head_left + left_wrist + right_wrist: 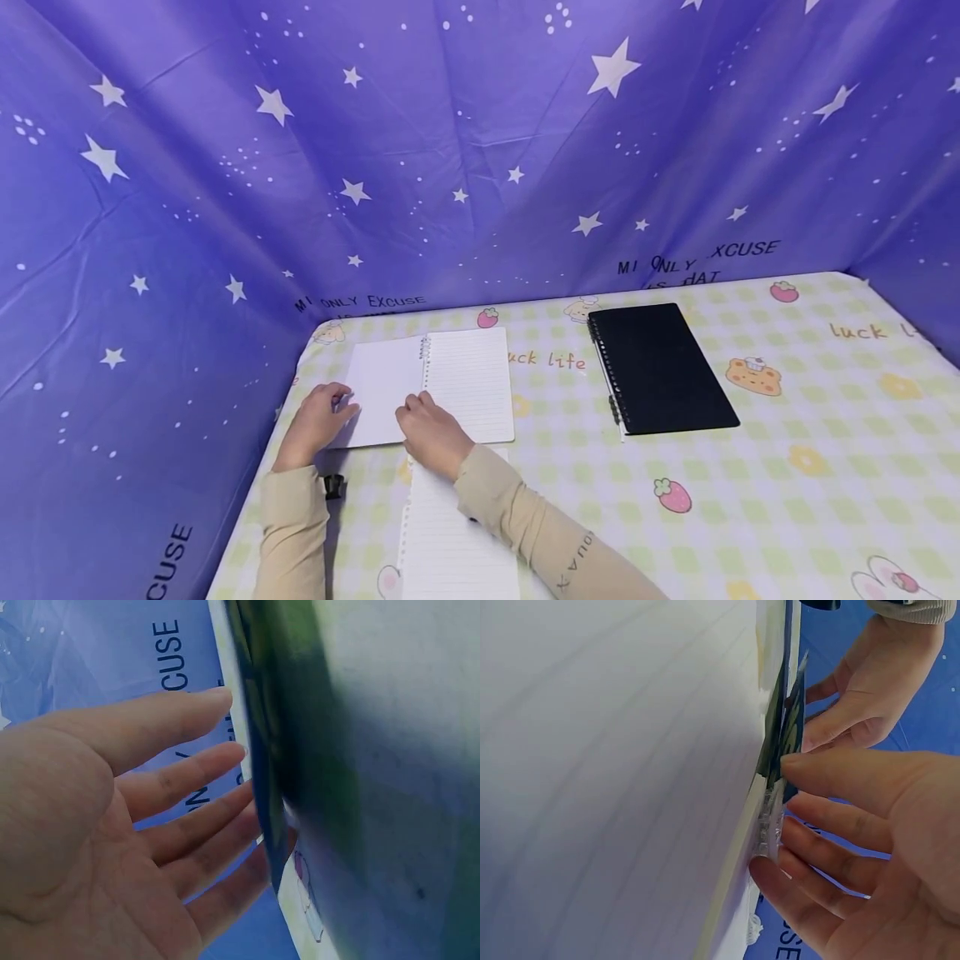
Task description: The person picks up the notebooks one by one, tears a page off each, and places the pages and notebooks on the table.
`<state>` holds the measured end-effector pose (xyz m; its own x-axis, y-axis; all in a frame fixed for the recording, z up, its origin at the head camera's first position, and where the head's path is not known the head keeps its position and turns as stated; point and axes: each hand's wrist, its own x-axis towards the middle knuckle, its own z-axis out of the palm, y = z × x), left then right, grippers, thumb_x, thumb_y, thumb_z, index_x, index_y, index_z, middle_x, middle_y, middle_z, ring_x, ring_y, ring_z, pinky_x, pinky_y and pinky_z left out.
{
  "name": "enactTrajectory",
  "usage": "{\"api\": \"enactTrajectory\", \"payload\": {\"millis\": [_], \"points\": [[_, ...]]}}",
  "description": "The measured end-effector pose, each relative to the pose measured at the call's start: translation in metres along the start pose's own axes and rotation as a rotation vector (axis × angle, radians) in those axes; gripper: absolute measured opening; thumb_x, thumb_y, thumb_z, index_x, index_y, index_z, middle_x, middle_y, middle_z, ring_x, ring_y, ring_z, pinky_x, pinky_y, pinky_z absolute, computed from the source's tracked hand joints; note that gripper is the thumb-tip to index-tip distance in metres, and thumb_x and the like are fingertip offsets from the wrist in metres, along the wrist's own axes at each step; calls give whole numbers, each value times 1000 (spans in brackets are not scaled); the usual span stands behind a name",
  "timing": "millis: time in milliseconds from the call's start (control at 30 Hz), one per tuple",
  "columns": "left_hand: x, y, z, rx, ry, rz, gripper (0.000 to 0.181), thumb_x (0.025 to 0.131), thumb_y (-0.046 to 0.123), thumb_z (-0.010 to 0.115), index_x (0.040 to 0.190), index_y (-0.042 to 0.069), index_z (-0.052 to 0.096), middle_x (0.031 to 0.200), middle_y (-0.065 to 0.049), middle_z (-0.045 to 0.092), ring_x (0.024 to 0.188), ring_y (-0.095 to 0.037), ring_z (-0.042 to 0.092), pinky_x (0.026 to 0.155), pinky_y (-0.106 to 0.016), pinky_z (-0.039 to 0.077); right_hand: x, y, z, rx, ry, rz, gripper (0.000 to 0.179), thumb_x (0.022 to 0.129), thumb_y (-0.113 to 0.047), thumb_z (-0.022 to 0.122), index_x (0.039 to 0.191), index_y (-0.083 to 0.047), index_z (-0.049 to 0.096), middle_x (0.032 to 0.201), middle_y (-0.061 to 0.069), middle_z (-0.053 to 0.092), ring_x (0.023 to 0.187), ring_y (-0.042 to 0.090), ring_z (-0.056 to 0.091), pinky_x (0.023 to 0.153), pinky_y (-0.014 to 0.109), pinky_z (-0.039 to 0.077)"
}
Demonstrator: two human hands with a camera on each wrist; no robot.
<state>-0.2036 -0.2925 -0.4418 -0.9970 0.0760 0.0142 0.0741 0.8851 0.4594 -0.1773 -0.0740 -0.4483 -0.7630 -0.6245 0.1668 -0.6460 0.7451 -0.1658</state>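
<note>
A loose-leaf notebook (386,379) lies spread out at the far left of the table, its plain white cover side to the left and lined pages (472,383) to the right. Clear rings (765,825) run along its spine. My right hand (433,433) is at the lower end of the spine, thumb and fingers bent around the rings. At the cover's left edge is my left hand (317,421); in the left wrist view its fingers are loosely extended, some tips reaching behind the cover edge (262,772), the thumb apart from it.
Loose lined paper (457,533) with punched holes lies in front of the notebook, partly under the right forearm. A black ring-bound notebook (663,367) lies closed to the right on the checked tablecloth (787,517). A purple starry curtain (465,167) encloses the back and sides.
</note>
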Motion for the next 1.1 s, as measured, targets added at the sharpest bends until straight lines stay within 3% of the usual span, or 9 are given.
{"api": "enactTrajectory", "payload": {"millis": [333,467,767,867,967,1100], "points": [[-3,1,-8,-26,21,-86,27,92,10,65,108,-12,65,102,-28,68,95,-40,65,87,-52,52,-2,0,4,-24,67,-23,21,92,-21,70,106,-7,67,98,3,64,94,18,55,88,26,48],[-6,0,-11,-52,20,-114,28,89,7,66,109,-13,65,102,-29,69,97,-41,66,87,-52,53,-2,0,5,-11,55,-22,20,91,-20,70,106,-6,68,98,4,64,92,18,54,85,25,49],[-12,4,-23,-102,31,-110,35,87,3,68,116,-16,64,104,-29,70,99,-42,67,88,-50,54,0,-3,2,-38,19,-1,16,89,-18,71,102,-9,70,95,1,63,86,16,54,70,24,48],[-14,6,-29,-127,52,-102,36,86,4,71,116,-15,64,102,-27,71,95,-40,68,82,-42,56,1,-6,2,-53,1,16,18,90,-17,69,106,-10,71,100,2,65,94,17,58,85,29,51],[-15,10,-36,-164,67,-100,37,86,6,72,117,-13,65,101,-26,71,92,-35,67,73,-30,54,1,-8,3,-67,19,22,18,89,-16,69,106,-10,70,100,1,66,96,16,58,93,30,48],[-18,18,-45,-222,65,-114,39,89,10,70,121,-9,65,105,-25,70,91,-25,66,68,-21,50,3,-10,3,-89,57,15,20,88,-21,71,104,-10,69,96,1,65,93,15,58,88,27,48]]}}
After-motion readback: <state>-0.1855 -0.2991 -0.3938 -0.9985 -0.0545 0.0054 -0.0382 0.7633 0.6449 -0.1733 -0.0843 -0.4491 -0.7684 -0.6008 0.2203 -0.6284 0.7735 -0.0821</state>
